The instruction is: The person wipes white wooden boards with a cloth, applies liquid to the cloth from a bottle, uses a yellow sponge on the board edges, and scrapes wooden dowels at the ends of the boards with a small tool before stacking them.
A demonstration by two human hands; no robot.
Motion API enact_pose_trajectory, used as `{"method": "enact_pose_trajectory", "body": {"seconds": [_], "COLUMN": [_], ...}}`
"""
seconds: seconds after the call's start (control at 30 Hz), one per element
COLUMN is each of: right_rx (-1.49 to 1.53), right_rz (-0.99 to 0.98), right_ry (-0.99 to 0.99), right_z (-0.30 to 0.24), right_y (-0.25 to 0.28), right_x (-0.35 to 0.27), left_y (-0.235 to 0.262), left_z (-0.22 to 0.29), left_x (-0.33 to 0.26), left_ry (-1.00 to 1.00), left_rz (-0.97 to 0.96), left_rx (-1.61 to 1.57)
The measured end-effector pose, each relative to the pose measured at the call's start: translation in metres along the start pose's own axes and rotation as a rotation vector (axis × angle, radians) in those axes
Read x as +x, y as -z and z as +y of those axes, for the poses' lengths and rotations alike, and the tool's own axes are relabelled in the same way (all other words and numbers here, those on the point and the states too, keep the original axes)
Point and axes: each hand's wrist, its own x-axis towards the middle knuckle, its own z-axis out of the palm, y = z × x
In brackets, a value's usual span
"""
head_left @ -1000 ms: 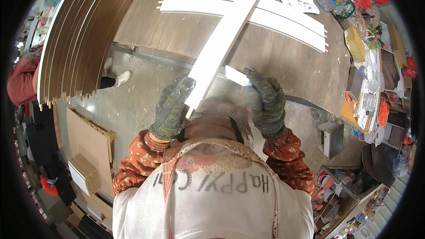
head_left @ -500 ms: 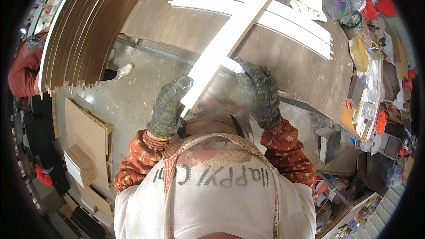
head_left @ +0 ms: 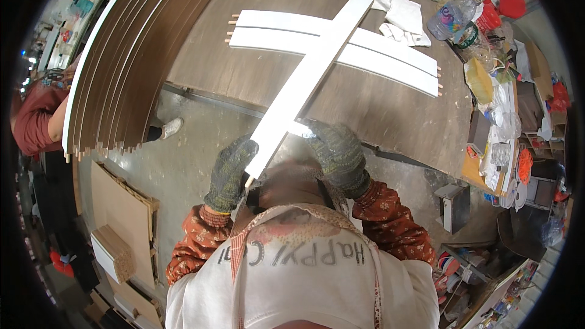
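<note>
A long white board (head_left: 304, 82) with a wooden dowel at its near end slants toward me. Its far part rests across two more white boards (head_left: 268, 31), which lie side by side on the brown worktable (head_left: 201, 64) with dowels at their ends. My left hand (head_left: 230, 172), in a dark green knit glove, is closed on the left side of the slanted board near its close end. In a matching glove, my right hand (head_left: 338, 157) pinches a small white piece (head_left: 298, 128) against the board's right edge; what that piece is, I cannot make out.
Brown-edged boards with dowels stand stacked (head_left: 131, 55) at the left, beside a person in dark red (head_left: 39, 106). White cloth (head_left: 399, 15), a clear plastic bottle (head_left: 451, 18) and clutter crowd the right. Panels (head_left: 122, 207) lean at lower left; a metal box (head_left: 452, 207) stands lower right.
My right hand has slid toward me along the board's edge with the small white piece. My left hand keeps its hold. The whole view has shifted slightly.
</note>
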Motion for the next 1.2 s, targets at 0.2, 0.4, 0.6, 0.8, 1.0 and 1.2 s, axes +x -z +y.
{"method": "enact_pose_trajectory", "body": {"seconds": [0.2,0.4,0.6,0.8,1.0,1.2], "right_rx": [-0.374,-0.571,-0.397,-0.471,-0.351,-0.396], "right_rz": [0.458,0.536,0.443,0.247,0.395,0.056], "right_ry": [0.335,0.351,0.345,0.058,0.260,0.115], "right_z": [0.048,0.081,0.059,0.060,0.060,0.045], "right_y": [-0.007,-0.012,-0.008,0.001,0.006,0.006], "right_x": [0.003,0.023,0.020,0.027,0.037,0.043], "left_y": [0.001,0.004,0.005,0.007,0.001,0.007], "left_z": [-0.001,-0.008,-0.008,-0.017,-0.030,0.005], "left_x": [-0.012,-0.035,-0.032,-0.034,-0.043,-0.007], "left_ry": [0.292,0.798,0.923,0.796,0.797,1.005], "left_rz": [0.067,0.025,0.010,-0.077,-0.024,0.229], "left_rx": [-0.206,-0.574,-0.606,-0.436,-0.495,-1.135]}}
